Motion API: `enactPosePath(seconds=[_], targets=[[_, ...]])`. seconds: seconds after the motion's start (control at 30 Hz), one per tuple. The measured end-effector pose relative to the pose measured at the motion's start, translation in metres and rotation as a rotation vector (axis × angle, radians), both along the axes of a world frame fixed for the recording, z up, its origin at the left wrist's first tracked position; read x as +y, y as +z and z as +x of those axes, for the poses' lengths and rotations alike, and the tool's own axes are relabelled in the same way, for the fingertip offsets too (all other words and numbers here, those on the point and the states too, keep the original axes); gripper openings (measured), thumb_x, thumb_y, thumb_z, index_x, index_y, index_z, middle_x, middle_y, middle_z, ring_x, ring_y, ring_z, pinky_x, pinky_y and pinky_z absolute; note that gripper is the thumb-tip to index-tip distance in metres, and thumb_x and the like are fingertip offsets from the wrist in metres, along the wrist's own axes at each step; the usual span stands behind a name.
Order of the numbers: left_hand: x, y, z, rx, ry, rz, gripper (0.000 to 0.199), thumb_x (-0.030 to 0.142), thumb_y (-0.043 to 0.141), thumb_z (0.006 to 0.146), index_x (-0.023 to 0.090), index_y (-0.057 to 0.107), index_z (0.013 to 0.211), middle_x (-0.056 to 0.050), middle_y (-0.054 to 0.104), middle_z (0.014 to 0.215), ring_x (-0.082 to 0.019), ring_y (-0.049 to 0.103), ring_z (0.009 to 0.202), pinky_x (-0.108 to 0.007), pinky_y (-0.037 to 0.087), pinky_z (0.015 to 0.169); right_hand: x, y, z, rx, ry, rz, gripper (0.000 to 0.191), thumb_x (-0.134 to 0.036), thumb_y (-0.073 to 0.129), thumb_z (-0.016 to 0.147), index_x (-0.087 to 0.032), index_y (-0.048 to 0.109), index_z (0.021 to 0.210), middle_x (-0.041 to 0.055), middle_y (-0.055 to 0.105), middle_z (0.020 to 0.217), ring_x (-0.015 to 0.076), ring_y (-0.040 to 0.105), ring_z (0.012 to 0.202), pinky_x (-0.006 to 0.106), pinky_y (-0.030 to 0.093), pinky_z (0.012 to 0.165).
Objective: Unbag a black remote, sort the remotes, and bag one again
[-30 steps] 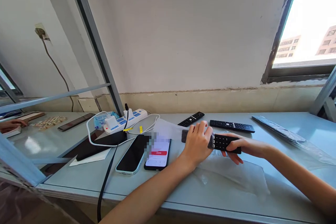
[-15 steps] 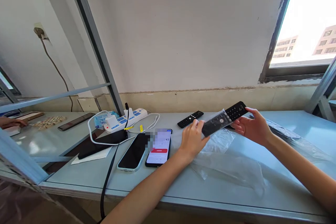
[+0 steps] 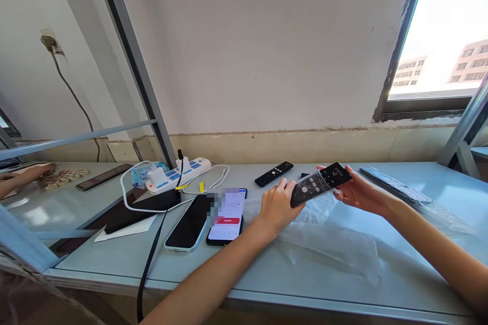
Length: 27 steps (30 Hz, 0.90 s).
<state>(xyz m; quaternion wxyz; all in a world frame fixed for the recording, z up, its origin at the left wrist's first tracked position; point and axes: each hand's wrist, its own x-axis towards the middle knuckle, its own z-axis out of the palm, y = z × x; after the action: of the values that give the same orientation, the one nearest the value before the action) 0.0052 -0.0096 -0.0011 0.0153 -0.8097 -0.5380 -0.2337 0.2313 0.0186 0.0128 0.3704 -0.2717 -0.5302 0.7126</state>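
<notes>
A black remote control is held tilted above the table between both hands. A clear plastic sleeve covers its lower, nearer part, while the far end with some keys is bare. My left hand is closed around the sleeved end. At the bare end, my right hand grips the remote's edge with thumb and fingers. Beneath the hands, crumpled clear plastic bags lie on the table. Behind my left hand rests a second black remote, unwrapped.
Left of my arm lie two phones, a white power strip with cables and a black pouch-like item. Plastic-wrapped dark items lie right. Another person's hand is at far left. Metal posts frame the table.
The sleeve now covers more of the held remote, leaving a shorter bare end. The remote has lowered slightly, and my right hand has moved a little down and left. The other person's hand moved right.
</notes>
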Motion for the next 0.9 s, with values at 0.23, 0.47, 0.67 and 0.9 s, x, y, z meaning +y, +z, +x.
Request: enactPosePath(seconds=[0.23,0.47,0.67,0.9], targets=[[0.005,0.0,-0.001,0.018,0.001,0.094,0.023,0.036,0.061,0.083,0.022,0.059,0.101,-0.004,0.062,0.096,-0.021,0.063,0.089,-0.031,0.046,0.08,-0.008,0.003,-0.003,-0.155,-0.122,0.121,0.066,-0.055,0.077,0.059,-0.031,0.063,0.117,-0.0019,0.05,0.065,0.0085,0.045,0.055,0.017,0.036,0.043],[0.003,-0.003,-0.001,0.022,-0.027,0.109,0.021,0.026,0.063,0.081,0.021,0.058,0.101,-0.004,0.061,0.098,-0.021,0.063,0.087,-0.03,0.047,0.076,-0.007,0.001,-0.012,-0.287,-0.178,0.127,0.063,-0.05,0.08,0.056,-0.029,0.063,0.113,-0.0011,0.051,0.081,0.0047,0.039,0.054,0.019,0.036,0.048],[-0.002,-0.004,0.003,0.084,-0.085,0.039,0.024,0.024,0.062,0.081,0.02,0.057,0.104,-0.005,0.062,0.099,-0.022,0.062,0.09,-0.03,0.046,0.077,-0.008,-0.002,-0.016,-0.394,-0.109,0.196,0.065,-0.052,0.08,0.053,-0.024,0.06,0.108,0.0004,0.053,0.091,0.0041,0.039,0.055,0.02,0.034,0.047],[-0.003,-0.007,0.004,0.092,-0.092,0.002,0.021,0.026,0.059,0.082,0.02,0.057,0.103,-0.005,0.063,0.098,-0.022,0.063,0.09,-0.029,0.046,0.076,-0.006,-0.007,-0.017,-0.515,-0.013,0.239,0.06,-0.051,0.07,0.067,-0.022,0.056,0.118,-0.0031,0.049,0.069,0.0057,0.041,0.051,0.019,0.026,0.041]])
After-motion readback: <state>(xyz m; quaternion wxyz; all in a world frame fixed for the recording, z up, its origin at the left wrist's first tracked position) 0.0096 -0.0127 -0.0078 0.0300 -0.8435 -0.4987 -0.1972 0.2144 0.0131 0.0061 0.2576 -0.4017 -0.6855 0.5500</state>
